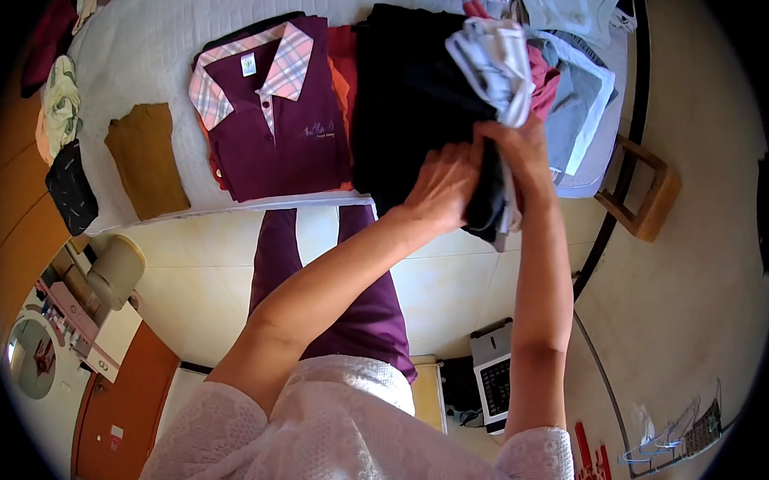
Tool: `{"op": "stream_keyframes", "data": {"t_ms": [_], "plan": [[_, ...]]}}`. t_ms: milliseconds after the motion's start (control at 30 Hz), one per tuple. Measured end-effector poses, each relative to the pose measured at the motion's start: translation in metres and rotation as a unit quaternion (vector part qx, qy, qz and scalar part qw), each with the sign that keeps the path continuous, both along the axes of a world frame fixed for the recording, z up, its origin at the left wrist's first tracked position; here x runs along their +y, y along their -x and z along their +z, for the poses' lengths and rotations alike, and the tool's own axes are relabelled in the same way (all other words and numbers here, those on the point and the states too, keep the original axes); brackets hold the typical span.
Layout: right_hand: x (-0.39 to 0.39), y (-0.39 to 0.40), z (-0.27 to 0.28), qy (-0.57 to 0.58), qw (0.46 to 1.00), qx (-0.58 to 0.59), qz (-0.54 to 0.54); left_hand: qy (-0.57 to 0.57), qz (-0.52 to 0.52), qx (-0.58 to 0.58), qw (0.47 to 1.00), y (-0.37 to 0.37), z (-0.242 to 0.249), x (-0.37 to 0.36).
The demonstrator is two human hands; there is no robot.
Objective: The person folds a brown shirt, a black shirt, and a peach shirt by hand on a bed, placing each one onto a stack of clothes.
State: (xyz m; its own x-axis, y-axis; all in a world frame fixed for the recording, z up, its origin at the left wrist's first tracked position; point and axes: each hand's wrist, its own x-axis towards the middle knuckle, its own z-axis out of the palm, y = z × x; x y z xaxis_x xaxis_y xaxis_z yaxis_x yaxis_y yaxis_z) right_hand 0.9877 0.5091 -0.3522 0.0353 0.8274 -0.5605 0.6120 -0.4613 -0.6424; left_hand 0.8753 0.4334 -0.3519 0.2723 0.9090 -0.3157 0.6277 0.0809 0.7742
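Along the near edge of the bed (135, 32), black folded clothing (408, 84) sits directly right of the maroon polo shirt (282, 163). Its long axis runs from the near edge to the far side; which end is the top cannot be determined. The fingers of my left hand (447, 184) are curled against its right-hand part, and the fingers of my right hand (524, 148) grasp the bundled cloth there, thumb turned toward the left hand. A light-coloured bundle (499, 68) rises beyond the right hand, its long axis slanting from far left to near right, and partly covers the black fabric and the pink-red garment (544, 87). Dark cloth hangs below my hands, past the bed edge.

Surrounding items: the polo shirt lies collar away from me, hem at the near edge, on top of red and orange cloth. Well to its left is a brown garment (148, 160); grey garments (572, 103) are located immediately right of the bundle. A wooden stool (644, 194) stands at the bed's right corner. My forearms cross the space in front of the bed and conceal part of the floor (446, 280).
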Motion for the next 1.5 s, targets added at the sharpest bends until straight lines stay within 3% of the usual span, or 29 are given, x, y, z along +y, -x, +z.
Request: {"op": "stream_keyframes", "data": {"t_ms": [33, 200, 267, 333, 467, 500, 533, 600, 633, 700, 733, 800, 867, 900, 933, 967, 1033, 1067, 1167, 1233, 1333, 1467, 1500], "plan": [[0.002, -0.008, 0.003, 0.027, 0.998, 0.043, -0.04, -0.065, -0.016, -0.017, 0.998, 0.0, -0.001, -0.003], [-0.006, -0.067, -0.004, 0.095, 0.938, 0.295, -0.159, -0.09, -0.094, -0.117, 0.985, -0.013, 0.009, 0.009], [-0.026, -0.086, -0.005, 0.217, 0.801, 0.445, -0.336, -0.109, -0.041, -0.183, 0.976, -0.023, 0.012, 0.009], [-0.043, -0.107, -0.033, 0.083, 0.827, 0.462, -0.309, -0.125, -0.04, -0.137, 0.982, -0.025, 0.012, 0.009], [-0.059, -0.117, -0.062, 0.085, 0.788, 0.487, -0.367, -0.115, -0.09, -0.055, 0.988, 0.007, 0.001, -0.005], [-0.082, -0.15, -0.122, 0.133, 0.589, 0.595, -0.531, -0.121, -0.084, -0.05, 0.988, 0.022, -0.003, -0.011], [-0.083, -0.163, -0.145, 0.132, 0.587, 0.595, -0.532, -0.128, -0.078, -0.044, 0.988, 0.041, -0.006, -0.018], [-0.085, -0.171, -0.167, -0.013, 0.844, 0.4, -0.358, -0.181, -0.011, -0.005, 0.983, 0.087, -0.013, -0.037], [-0.082, -0.165, -0.155, -0.013, 0.843, 0.401, -0.359, -0.178, 0.051, 0.055, 0.981, 0.11, -0.013, -0.045], [-0.071, -0.141, -0.113, 0.013, 0.771, 0.495, -0.402, -0.179, 0.155, 0.181, 0.955, 0.159, -0.015, -0.066], [-0.067, -0.134, -0.1, 0.018, 0.763, 0.502, -0.407, -0.176, 0.183, 0.238, 0.938, 0.191, -0.024, -0.08], [-0.064, -0.126, -0.081, 0.012, 0.773, 0.49, -0.403, -0.202, 0.231, 0.33, 0.893, 0.255, -0.044, -0.114], [-0.063, -0.124, -0.066, -0.004, 0.794, 0.463, -0.394, -0.152, 0.356, 0.406, 0.828, 0.308, -0.06, -0.148], [-0.063, -0.123, -0.059, -0.012, 0.804, 0.45, -0.388, -0.048, 0.523, 0.256, 0.811, 0.331, -0.071, -0.163], [-0.063, -0.119, -0.054, -0.016, 0.813, 0.44, -0.381, 0.044, 0.662, 0.097, 0.742, 0.365, -0.086, -0.182], [-0.061, -0.115, -0.048, -0.018, 0.821, 0.432, -0.373, 0.223, 0.728, 0.263, 0.593, 0.413, -0.13, -0.216], [-0.057, -0.111, -0.04, -0.022, 0.834, 0.418, -0.361, 0.254, 0.791, -0.064, 0.553, 0.403, -0.104, -0.211], [-0.057, -0.11, -0.035, -0.028, 0.838, 0.411, -0.357, 0.225, 0.856, -0.166, 0.434, 0.408, -0.115, -0.201], [-0.058, -0.105, -0.024, -0.04, 0.85, 0.387, -0.355, 0.212, 0.854, -0.174, 0.442, 0.407, -0.105, -0.183], [-0.059, -0.101, -0.016, -0.046, 0.857, 0.377, -0.348, 0.202, 0.873, -0.281, 0.345, 0.421, -0.111, -0.189], [-0.063, -0.096, -0.009, -0.052, 0.862, 0.369, -0.345, 0.115, 0.862, -0.381, 0.315, 0.436, -0.11, -0.199], [-0.067, -0.093, 0.003, -0.059, 0.866, 0.358, -0.343, 0.019, 0.823, -0.444, 0.353, 0.457, -0.087, -0.19], [-0.068, -0.092, 0.006, -0.06, 0.866, 0.359, -0.341, 0.003, 0.784, -0.474, 0.4, 0.457, -0.068, -0.18]]}}
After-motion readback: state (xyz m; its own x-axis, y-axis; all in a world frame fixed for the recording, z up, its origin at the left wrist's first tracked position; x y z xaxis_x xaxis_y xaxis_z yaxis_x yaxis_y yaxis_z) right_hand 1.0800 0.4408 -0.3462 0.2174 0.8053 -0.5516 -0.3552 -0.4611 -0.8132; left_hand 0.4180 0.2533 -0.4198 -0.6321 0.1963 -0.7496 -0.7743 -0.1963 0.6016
